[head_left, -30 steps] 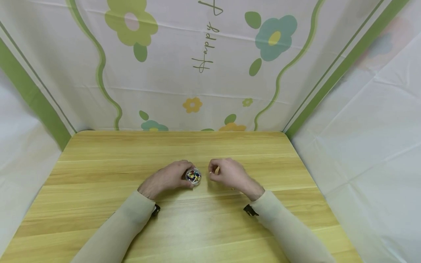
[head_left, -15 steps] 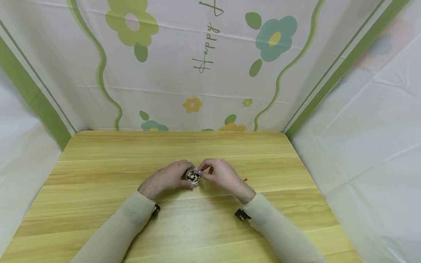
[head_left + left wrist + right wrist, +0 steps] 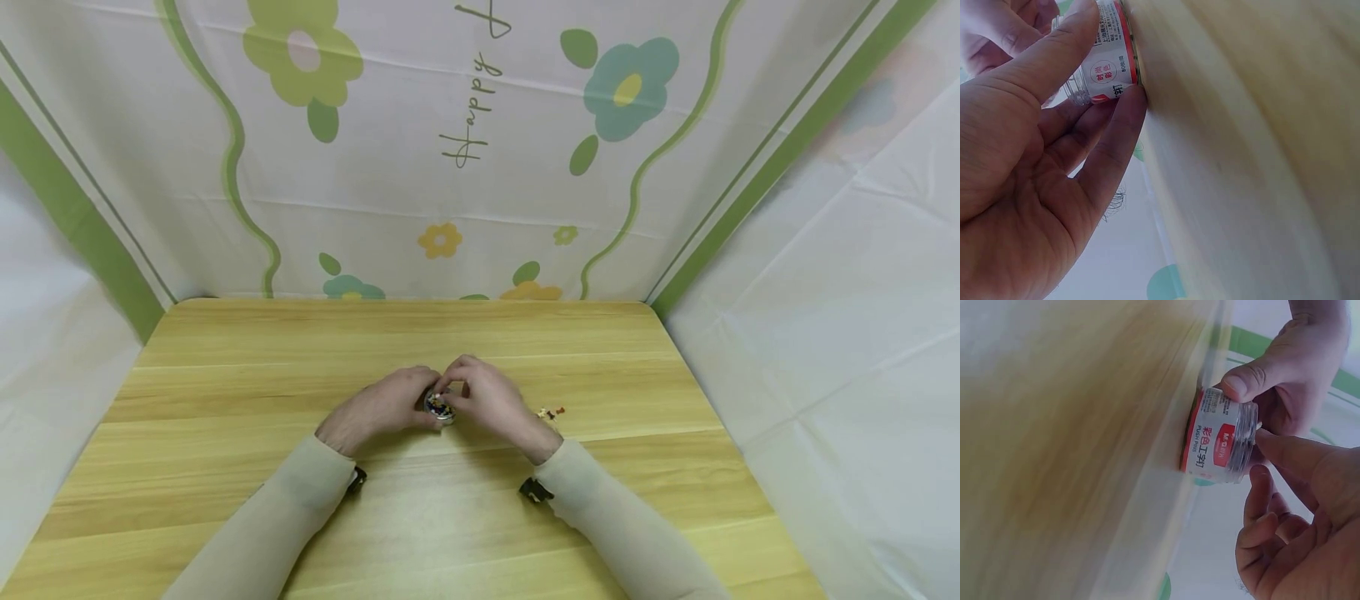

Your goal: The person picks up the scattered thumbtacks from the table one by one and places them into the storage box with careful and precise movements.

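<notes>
My left hand [image 3: 386, 404] grips a small clear jar [image 3: 444, 419] of colourful push pins, standing on the wooden table. In the left wrist view, the thumb and fingers [image 3: 1113, 147] curl round its white and red label. The right wrist view shows the words "PUSH PINS" on the jar [image 3: 1213, 440], and its mouth has no lid on. My right hand [image 3: 483, 400] is over the jar's mouth, pinching a small whitish push pin [image 3: 438, 397] between thumb and forefinger. The fingertips partly hide this pin and the jar's contents.
Several loose push pins [image 3: 551, 414], red, dark and pale, lie on the table right beside my right wrist. The wooden table [image 3: 420, 525] ends at a white flowered cloth [image 3: 375, 183] behind, with white sheets at both sides.
My right hand has moved left to the jar's mouth with the pinched push pin, uncovering the loose pins on the table. The left hand has stayed on the jar, which looks slightly tilted now.
</notes>
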A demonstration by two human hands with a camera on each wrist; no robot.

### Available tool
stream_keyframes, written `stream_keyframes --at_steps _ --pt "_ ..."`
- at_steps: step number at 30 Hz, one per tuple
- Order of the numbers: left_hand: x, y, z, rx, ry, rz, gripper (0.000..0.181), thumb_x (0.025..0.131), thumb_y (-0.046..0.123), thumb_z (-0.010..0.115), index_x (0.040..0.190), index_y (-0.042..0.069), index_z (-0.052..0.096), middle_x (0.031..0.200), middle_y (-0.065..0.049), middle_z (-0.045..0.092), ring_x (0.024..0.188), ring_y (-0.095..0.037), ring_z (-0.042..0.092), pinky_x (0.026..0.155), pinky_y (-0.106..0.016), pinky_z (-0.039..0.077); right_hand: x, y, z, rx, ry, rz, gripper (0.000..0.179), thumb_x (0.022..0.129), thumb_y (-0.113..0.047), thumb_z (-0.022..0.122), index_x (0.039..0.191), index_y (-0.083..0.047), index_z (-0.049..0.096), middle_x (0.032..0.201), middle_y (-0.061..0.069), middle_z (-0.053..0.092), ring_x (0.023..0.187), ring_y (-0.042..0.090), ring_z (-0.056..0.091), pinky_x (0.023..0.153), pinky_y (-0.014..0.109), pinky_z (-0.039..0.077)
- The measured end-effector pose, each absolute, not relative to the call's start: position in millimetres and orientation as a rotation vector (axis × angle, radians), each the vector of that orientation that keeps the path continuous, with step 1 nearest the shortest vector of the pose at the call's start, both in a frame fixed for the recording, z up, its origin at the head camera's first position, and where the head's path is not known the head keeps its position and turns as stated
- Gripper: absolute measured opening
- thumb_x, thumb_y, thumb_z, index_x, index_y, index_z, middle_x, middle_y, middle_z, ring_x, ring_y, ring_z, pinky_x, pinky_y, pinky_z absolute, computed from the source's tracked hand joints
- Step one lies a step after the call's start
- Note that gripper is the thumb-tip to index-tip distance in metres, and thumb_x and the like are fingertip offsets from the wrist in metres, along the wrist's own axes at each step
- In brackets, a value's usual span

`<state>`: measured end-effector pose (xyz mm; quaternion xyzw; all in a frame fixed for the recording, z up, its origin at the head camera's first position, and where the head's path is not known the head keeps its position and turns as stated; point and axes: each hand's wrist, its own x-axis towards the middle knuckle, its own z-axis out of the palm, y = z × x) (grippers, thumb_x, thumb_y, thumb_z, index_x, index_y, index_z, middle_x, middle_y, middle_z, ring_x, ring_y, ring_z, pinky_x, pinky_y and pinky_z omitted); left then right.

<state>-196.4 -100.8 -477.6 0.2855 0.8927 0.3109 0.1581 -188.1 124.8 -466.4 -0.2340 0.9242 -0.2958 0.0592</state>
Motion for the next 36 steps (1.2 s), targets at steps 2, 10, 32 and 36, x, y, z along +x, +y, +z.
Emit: stream_keyframes --at_steps 2,10,32,36 --pt "-196 -101 -477 0.812 2.550 0.889 0.031 0.104 0.027 0.093 0.123 0.012 0.074 0.114 -0.001 0.074 0.099 -0.014 0.064 0.089 -0.035 0.057 -189 126 -467 -0.700 2.802 -0.892 0.011 0.111 -0.019 0.085 0.120 -0.021 0.090 0.131 0.000 0.079 0.087 0.007 0.064 0.074 0.023 0.055" --pt "-195 -101 -478 0.804 2.535 0.929 0.042 0.104 0.024 0.093 0.137 0.006 0.075 0.122 -0.004 0.077 0.106 -0.014 0.068 0.098 -0.037 0.062 -194 144 -456 -0.684 2.838 -0.746 0.014 0.110 -0.024 0.086 0.123 -0.024 0.089 0.128 -0.004 0.082 0.088 0.008 0.066 0.074 0.025 0.056" --pt "-194 -100 -477 0.774 2.554 0.912 0.048 0.102 0.026 0.095 0.141 0.008 0.074 0.132 -0.005 0.078 0.121 -0.020 0.072 0.114 -0.049 0.062 -188 189 -431 -0.731 2.759 -0.157 0.007 0.105 -0.016 0.089 0.111 -0.020 0.089 0.107 -0.005 0.087 0.090 0.013 0.075 0.075 0.040 0.065" --pt "-192 -100 -477 0.765 2.544 0.932 0.047 0.103 0.026 0.094 0.142 0.009 0.074 0.132 -0.004 0.078 0.119 -0.020 0.071 0.114 -0.049 0.062 -182 193 -431 -0.741 2.771 -0.073 0.011 0.103 -0.008 0.085 0.108 -0.017 0.089 0.106 0.000 0.088 0.083 0.015 0.072 0.066 0.043 0.065"
